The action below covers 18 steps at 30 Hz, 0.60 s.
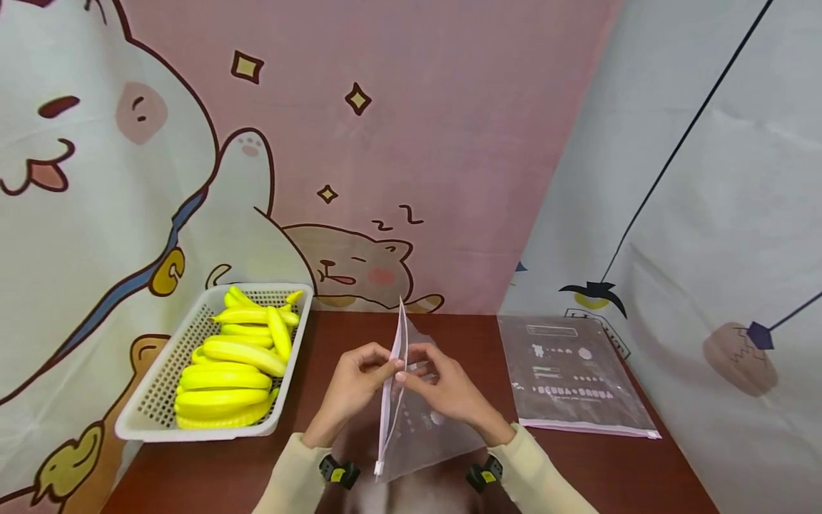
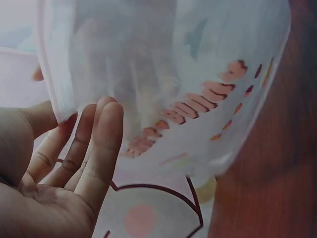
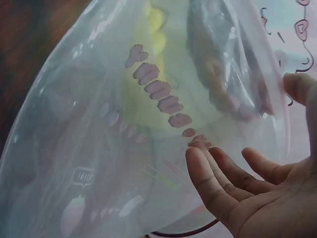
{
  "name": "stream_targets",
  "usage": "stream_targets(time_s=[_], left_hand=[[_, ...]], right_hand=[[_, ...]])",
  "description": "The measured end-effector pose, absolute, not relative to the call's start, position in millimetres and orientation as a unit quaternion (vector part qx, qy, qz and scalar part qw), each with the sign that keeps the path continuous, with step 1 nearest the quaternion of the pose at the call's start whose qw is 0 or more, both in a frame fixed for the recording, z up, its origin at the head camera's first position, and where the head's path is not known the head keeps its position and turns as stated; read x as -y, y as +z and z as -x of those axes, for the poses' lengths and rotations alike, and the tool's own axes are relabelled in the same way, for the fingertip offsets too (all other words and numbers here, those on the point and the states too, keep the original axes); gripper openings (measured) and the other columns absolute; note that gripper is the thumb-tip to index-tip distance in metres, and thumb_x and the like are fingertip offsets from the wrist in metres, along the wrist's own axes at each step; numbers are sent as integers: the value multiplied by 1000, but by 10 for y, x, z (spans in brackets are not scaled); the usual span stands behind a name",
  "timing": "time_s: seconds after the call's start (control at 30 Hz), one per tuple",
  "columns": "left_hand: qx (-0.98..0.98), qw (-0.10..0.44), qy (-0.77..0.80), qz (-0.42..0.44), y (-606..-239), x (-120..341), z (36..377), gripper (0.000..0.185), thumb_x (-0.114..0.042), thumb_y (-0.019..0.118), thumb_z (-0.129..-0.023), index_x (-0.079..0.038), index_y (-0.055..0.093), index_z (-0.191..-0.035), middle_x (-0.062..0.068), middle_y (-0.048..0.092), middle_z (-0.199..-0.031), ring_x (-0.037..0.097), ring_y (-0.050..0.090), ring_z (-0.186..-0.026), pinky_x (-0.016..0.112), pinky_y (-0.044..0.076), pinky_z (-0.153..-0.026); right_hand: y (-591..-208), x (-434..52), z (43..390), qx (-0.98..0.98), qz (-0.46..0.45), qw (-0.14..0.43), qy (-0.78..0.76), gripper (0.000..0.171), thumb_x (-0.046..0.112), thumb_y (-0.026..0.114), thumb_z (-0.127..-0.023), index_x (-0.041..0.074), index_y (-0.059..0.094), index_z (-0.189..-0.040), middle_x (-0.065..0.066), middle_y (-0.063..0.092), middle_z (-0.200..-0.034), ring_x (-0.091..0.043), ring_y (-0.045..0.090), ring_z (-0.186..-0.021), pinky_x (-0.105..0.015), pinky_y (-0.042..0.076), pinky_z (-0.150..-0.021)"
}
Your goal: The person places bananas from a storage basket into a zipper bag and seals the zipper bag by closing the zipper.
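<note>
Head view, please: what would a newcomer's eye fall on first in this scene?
Most likely the translucent zip bag, held upright at the middle of the table, its pink-edged top pinched between the left hand and the right hand. Next, the bright yellow bananas heaped in a white basket at the table's left. A stack of flat bags lies at the right.

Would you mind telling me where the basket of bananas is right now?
In the head view, the white basket of bananas sits on the table's left side, against the cartoon curtain, left of the left hand.
</note>
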<state>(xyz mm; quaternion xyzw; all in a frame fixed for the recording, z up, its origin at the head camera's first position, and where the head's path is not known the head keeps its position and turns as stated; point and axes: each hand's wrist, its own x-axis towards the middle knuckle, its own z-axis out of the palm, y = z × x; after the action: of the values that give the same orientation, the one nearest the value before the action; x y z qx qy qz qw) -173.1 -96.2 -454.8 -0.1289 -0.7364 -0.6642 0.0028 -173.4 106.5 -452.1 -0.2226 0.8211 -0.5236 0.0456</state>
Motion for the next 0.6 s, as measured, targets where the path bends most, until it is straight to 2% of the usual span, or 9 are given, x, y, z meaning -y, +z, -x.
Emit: stream_targets(time_s=[0.13, 0.23, 0.37, 0.47, 0.6], left_hand=[[716, 4, -679, 165, -4478, 898, 1723, 14, -14, 77, -92, -2, 72, -96, 12, 73, -89, 6, 66, -69, 22, 54, -60], [717, 14, -673, 182, -4442, 872, 1712, 13, -13, 77, -92, -3, 71, -96, 15, 74, -92, 5, 66, -71, 21, 54, -61], [739, 44, -648, 178, -4397, 874, 1689, 11, -18, 75, -94, -9, 69, -93, 13, 74, -86, 7, 64, -68, 20, 51, -60], [753, 56, -631, 178, -4366, 895, 1680, 10, -16, 73, -96, -11, 66, -92, 10, 74, -80, 10, 67, -65, 22, 53, -59], [782, 93, -587, 187, -4334, 936, 1708, 11, -7, 72, -95, -10, 62, -90, 5, 71, -71, 9, 65, -61, 22, 54, -59]], right_hand=[[-4419, -1016, 1722, -812, 203, 41, -546, 42, 35, 75, -94, 19, 60, -129, -7, 70, -118, -17, 71, -98, -27, 58, -80], [-4347, -1016, 1705, -819, 189, 30, -541, 37, 37, 79, -91, 21, 64, -120, -3, 73, -108, -12, 70, -91, -25, 57, -77], [-4249, -1051, 1728, -824, 188, 22, -534, 21, 29, 79, -91, 16, 71, -105, -3, 74, -92, -9, 69, -76, -23, 56, -66], [-4167, -1083, 1767, -837, 185, 5, -514, 11, 21, 80, -89, 14, 71, -88, 0, 69, -75, -5, 62, -61, -21, 50, -55], [-4043, -1119, 1811, -874, 178, -38, -451, 23, 23, 82, -85, 18, 65, -72, 6, 58, -59, -3, 50, -51, -20, 39, -47]])
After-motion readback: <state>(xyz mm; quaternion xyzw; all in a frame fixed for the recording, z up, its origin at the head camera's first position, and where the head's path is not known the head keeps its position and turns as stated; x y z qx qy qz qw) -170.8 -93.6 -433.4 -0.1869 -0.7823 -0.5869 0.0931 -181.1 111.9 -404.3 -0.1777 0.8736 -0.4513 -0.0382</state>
